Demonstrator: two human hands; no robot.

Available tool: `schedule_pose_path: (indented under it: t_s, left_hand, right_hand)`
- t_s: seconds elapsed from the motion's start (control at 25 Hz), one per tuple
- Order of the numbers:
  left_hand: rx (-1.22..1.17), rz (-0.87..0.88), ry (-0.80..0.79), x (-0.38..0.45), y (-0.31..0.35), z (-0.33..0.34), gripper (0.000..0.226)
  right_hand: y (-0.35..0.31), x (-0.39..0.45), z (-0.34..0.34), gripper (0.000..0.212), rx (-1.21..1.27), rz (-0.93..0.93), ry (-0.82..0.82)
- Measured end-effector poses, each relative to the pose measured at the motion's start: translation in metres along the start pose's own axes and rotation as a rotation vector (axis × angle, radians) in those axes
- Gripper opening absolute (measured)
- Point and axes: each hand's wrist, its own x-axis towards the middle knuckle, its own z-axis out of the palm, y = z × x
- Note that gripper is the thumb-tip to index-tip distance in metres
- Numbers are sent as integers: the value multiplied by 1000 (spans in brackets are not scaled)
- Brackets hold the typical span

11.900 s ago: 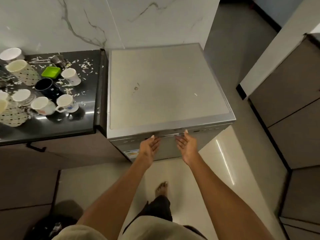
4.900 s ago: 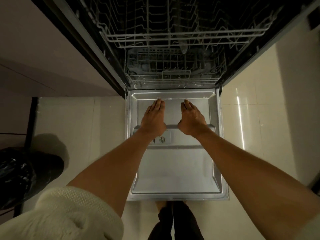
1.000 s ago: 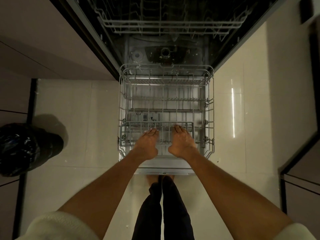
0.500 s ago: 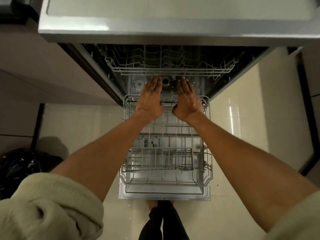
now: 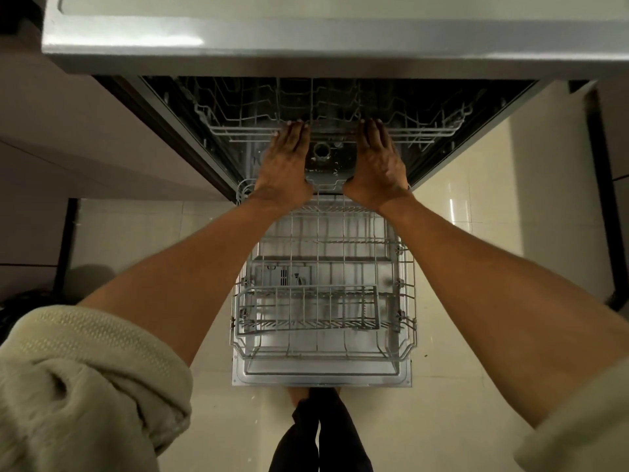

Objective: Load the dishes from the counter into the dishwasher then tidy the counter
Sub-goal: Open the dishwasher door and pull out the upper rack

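Observation:
The dishwasher (image 5: 306,39) stands open, its door (image 5: 320,378) folded flat to the floor. The wire lower rack (image 5: 406,301) is pulled out over the door and holds only a wire cutlery basket (image 5: 308,311). The upper rack (image 5: 425,131) sits inside the dark tub. My left hand (image 5: 284,165) and my right hand (image 5: 377,165) reach forward side by side, fingers straight, with the fingertips at the upper rack's front rail. Neither hand holds anything. No dishes and no counter are in view.
A brown cabinet front (image 5: 85,131) flanks the dishwasher on the left. A dark bag (image 5: 13,308) lies on the floor at the far left edge. Pale glossy floor tiles (image 5: 476,233) run along the right side, with a dark cabinet edge (image 5: 602,199) beyond.
Over the earlier frames the door was opened and the lower rack pulled out. In the last half second both hands rose and moved forward to the upper rack's front rail.

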Motion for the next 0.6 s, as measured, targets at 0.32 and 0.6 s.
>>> schedule_pose_path:
  t_s: [0.32,0.6]
  left_hand:
    - [37,-41,-3,-43,14,11,92]
    - [-119,-5,16,-126,21,36,93]
  right_hand:
    - [-11,-44,11,106,-92,36,-37]
    - [-18,-132,29,108,-38,43,-72]
